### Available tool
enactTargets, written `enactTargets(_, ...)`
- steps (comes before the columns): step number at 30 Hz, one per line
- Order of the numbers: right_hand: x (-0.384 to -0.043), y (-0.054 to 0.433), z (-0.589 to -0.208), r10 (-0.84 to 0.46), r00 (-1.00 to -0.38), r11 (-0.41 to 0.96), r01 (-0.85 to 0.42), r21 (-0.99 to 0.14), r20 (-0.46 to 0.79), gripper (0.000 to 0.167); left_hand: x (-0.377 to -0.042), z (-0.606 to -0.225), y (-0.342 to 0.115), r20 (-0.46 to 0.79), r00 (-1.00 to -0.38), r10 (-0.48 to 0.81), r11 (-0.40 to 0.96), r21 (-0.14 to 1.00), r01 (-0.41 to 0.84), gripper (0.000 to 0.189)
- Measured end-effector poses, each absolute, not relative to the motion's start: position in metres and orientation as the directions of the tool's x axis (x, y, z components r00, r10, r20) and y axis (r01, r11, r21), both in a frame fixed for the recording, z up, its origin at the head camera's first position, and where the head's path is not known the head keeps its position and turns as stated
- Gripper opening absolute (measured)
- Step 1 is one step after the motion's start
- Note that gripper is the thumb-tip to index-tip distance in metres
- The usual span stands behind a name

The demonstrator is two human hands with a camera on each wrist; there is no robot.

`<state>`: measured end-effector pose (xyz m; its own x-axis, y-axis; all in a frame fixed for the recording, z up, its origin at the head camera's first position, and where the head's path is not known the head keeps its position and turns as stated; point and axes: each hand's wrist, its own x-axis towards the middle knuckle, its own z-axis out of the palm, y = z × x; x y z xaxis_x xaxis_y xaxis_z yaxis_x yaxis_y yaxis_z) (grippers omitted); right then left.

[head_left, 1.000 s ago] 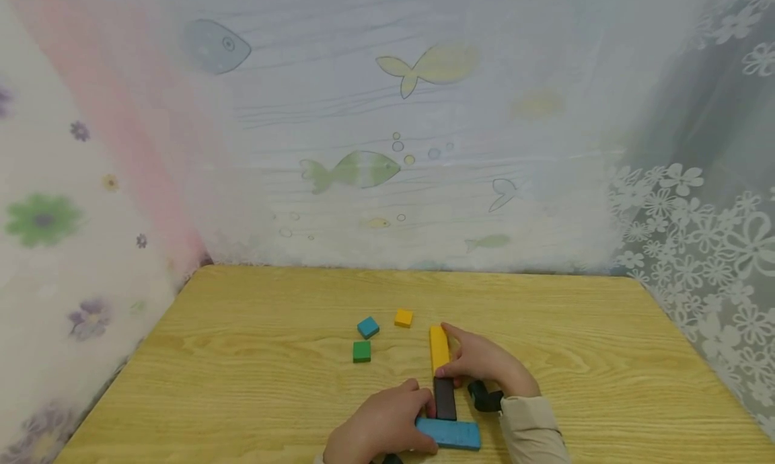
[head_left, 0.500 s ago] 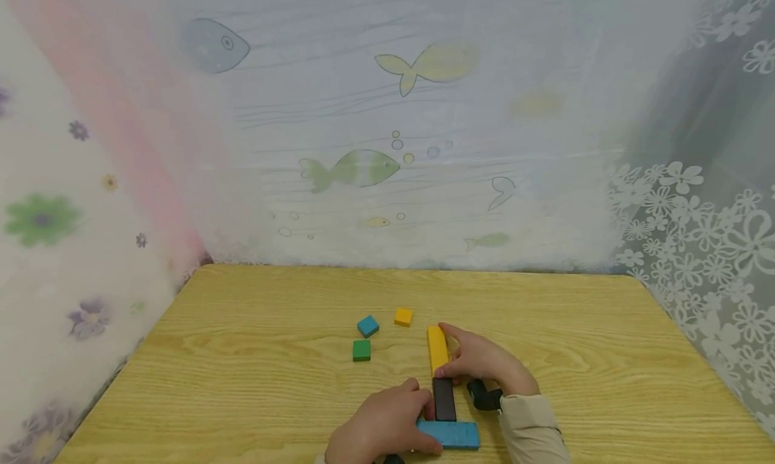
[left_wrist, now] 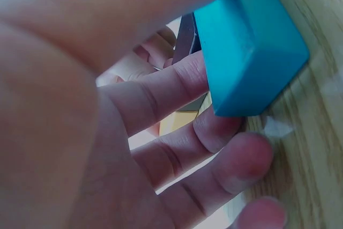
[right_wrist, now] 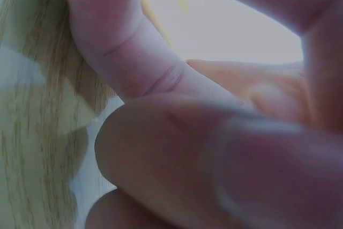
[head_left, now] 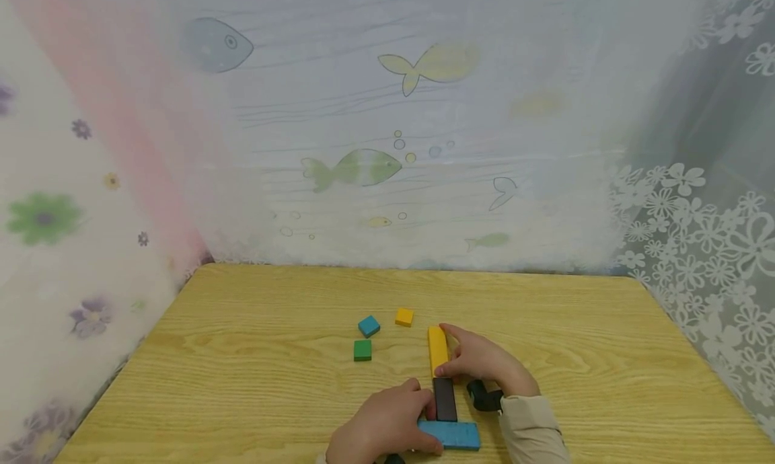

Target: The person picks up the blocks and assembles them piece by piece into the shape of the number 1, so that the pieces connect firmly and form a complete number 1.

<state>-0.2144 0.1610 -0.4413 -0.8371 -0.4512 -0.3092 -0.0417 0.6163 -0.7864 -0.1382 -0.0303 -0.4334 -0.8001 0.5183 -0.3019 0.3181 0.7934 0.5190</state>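
At the bottom of the frame, right of centre, the left hand (head_left: 387,420) has its thumb and fingers grasping the left end of a long blue block (head_left: 453,436). A dark rectangular block (head_left: 445,399) reaches up from it to a long yellow block (head_left: 438,351), whose two ends the right hand's (head_left: 487,364) fingers pinch. Farther up the wood-grain desk (head_left: 242,356), near the frame's centre, lie a green square block (head_left: 362,350), a small blue block (head_left: 368,326) and a small yellow block (head_left: 404,317).

This is looking like a curtained-off corner: a fish curtain (head_left: 412,121) is hanging behind a wood-grain table (head_left: 242,363), while a white flowered curtain (head_left: 72,262) and a grey curtain (head_left: 708,188) are flanking it.
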Motion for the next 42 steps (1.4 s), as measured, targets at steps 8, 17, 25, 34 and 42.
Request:
enactTargets(8,-0.215,0.162,-0.442,-0.468,-0.831,0.609,-0.057,-0.791,-0.300,0.088,-0.138,-0.433,-0.031,-0.303,-0.794,0.527,0.790,0.519,0.326,0.029)
enactTargets(17,-0.215,0.163,-0.442,-0.496,-0.819,0.598,-0.082,-0.797,-0.288,0.087,-0.138,-0.431,-0.036,-0.301,-0.782,0.546,0.759,0.572,0.310,0.025)
enactTargets(25,-0.214,0.162,-0.441,-0.485,-0.823,0.603,-0.070,-0.795,-0.296,0.086,-0.141,-0.430,-0.041,-0.320,-0.759,0.567,0.740,0.602,0.300,0.020)
enactTargets(34,-0.215,0.162,-0.441,-0.491,-0.819,0.598,-0.069,-0.799,-0.296,0.084,-0.142,-0.432,-0.042,-0.314,-0.759,0.571,0.735,0.606,0.303,0.018)
enactTargets(42,-0.216,0.164,-0.439,-0.399,-0.890,0.606,-0.075,-0.792,-0.221,0.074,-0.143,-0.430,-0.042,-0.312,-0.755,0.577,0.725,0.622,0.297,0.015)
